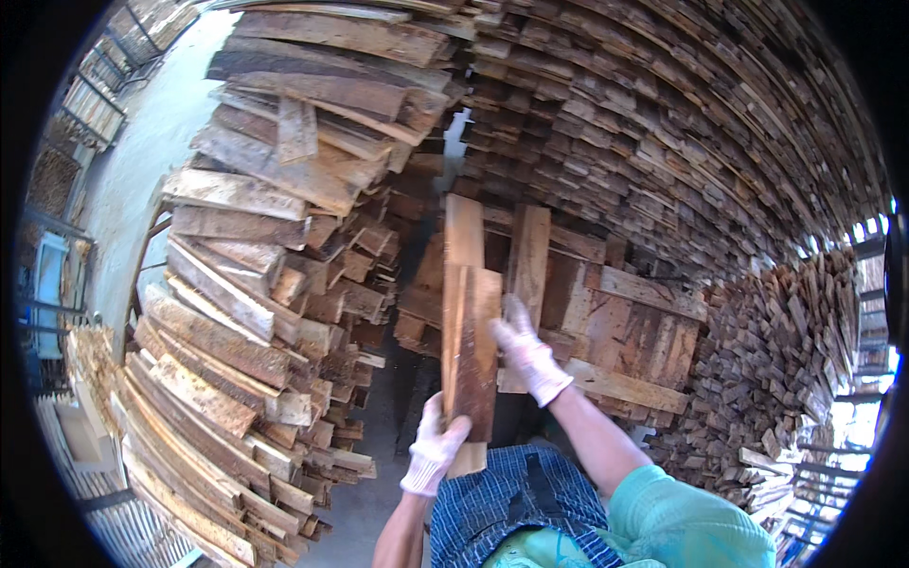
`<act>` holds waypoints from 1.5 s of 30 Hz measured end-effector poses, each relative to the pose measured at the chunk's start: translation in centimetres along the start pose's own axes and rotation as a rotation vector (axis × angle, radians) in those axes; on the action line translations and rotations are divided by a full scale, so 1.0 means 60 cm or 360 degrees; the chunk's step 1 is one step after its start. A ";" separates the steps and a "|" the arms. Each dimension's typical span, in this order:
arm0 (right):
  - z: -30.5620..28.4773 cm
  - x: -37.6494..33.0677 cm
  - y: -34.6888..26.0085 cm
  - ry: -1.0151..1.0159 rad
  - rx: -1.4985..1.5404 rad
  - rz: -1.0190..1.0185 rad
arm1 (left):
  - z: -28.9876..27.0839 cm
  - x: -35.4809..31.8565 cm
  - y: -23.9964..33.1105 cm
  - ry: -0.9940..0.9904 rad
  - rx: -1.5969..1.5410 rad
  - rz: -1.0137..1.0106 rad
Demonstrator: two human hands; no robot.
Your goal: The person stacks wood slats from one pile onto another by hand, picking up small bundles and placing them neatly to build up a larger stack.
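Note:
My left hand (436, 445), in a white work glove, is closed round the lower end of some rough wooden boards (473, 346), with its thumb across the front. The boards stand upright before my apron and overlap; one board (464, 232) reaches out beyond the others at the far end. My right hand (530, 358), also gloved, is at the boards' right edge with its fingers stretched out. Whether its fingertips touch the wood I cannot tell. Just beyond that hand, another board (527, 251) lies across a wooden stack.
A tall, uneven pile of planks (251, 312) rises on my left. Ahead and to the right, a high wall of stacked wood (615, 123) curves round. Low wooden pallet-like boards (630, 331) lie ahead right. A pale floor strip (161, 123) runs at the far left.

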State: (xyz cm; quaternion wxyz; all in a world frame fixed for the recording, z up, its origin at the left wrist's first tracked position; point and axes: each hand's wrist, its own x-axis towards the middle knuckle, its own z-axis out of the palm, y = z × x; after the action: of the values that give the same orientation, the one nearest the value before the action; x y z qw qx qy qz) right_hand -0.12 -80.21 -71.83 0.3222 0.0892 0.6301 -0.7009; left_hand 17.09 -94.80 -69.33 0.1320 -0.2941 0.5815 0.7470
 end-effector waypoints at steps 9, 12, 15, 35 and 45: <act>-0.153 0.109 0.060 0.0826 -0.1297 0.0177 | 0.116 0.184 -0.038 -0.0503 0.1078 0.0152; -0.240 0.135 0.104 0.1031 -0.1700 0.0225 | 0.060 0.141 -0.060 -0.0443 0.0581 0.0247; -0.314 0.161 0.149 0.1011 -0.1709 0.0530 | -0.042 0.054 -0.004 0.0041 0.0932 0.0084; -0.328 0.197 0.234 0.1156 -0.1998 0.0556 | 0.315 0.556 -0.090 0.0087 0.1413 -0.0305; -0.315 0.206 0.206 0.1132 -0.1801 0.0686 | 0.020 0.650 0.051 0.0198 0.2125 -0.0175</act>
State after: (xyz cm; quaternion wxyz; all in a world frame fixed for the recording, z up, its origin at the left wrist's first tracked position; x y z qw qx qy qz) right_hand -8.07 -66.63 -92.18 0.2252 0.2548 0.9334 -0.1141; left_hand -15.80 -100.17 -89.87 0.2895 -0.2210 0.9094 0.2010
